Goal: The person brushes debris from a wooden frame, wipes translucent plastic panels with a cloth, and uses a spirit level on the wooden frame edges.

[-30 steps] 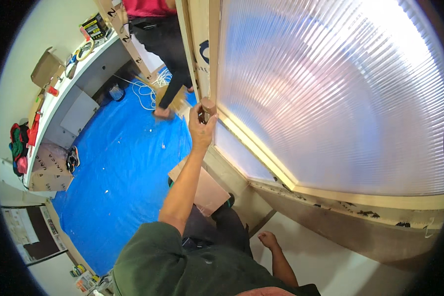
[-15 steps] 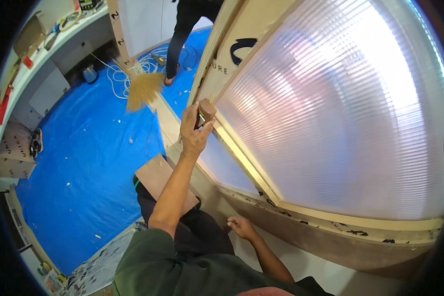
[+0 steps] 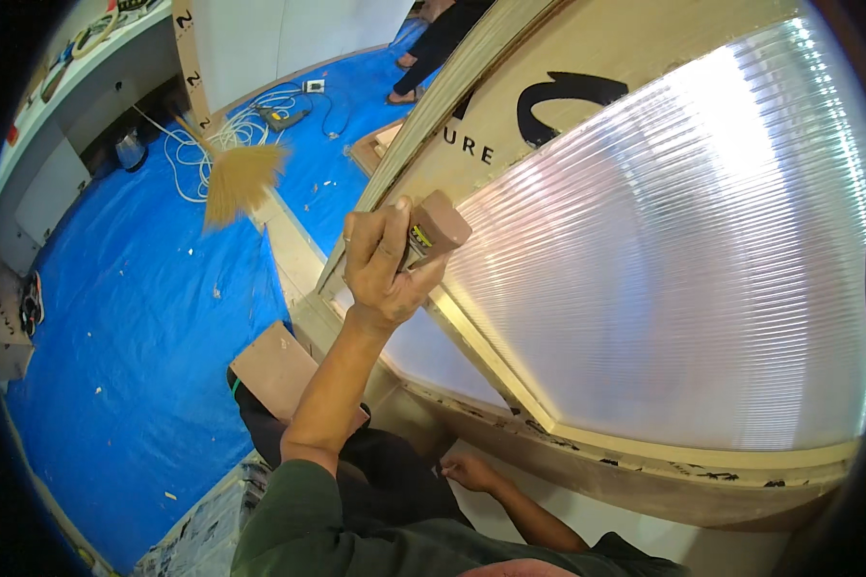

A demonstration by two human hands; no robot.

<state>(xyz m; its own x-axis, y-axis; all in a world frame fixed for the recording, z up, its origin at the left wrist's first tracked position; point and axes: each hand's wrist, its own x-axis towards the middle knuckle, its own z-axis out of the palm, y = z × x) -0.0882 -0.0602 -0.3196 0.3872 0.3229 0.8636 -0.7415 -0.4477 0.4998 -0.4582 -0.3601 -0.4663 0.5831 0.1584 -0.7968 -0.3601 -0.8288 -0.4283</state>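
Observation:
My left hand (image 3: 380, 274) is wrapped round a small brown block (image 3: 442, 229) with a dark, yellow-marked side. It holds the block over the upper end of a light wooden strip (image 3: 496, 361), beside a ribbed translucent sheet (image 3: 635, 269); whether they touch I cannot tell. Printed tan covering (image 3: 510, 159) shows beyond the sheet. Low in the picture, my right hand (image 3: 470, 472) is closed near my dark trousers, its fingertips partly hidden. A flat brown board (image 3: 277, 370) rests across my leg, partly behind my left forearm.
Blue plastic sheeting (image 3: 135, 327) covers the floor at left. A straw broom (image 3: 241, 178), coiled white cable (image 3: 188, 159) and a power tool (image 3: 284, 118) lie farther off. Another person's legs (image 3: 433, 58) stand at the far side. A white counter (image 3: 67, 82) curves along the left.
My left hand has moved right in the picture with the block, which now shows more of its brown face. The view has shifted, and the other person's legs appear farther right.

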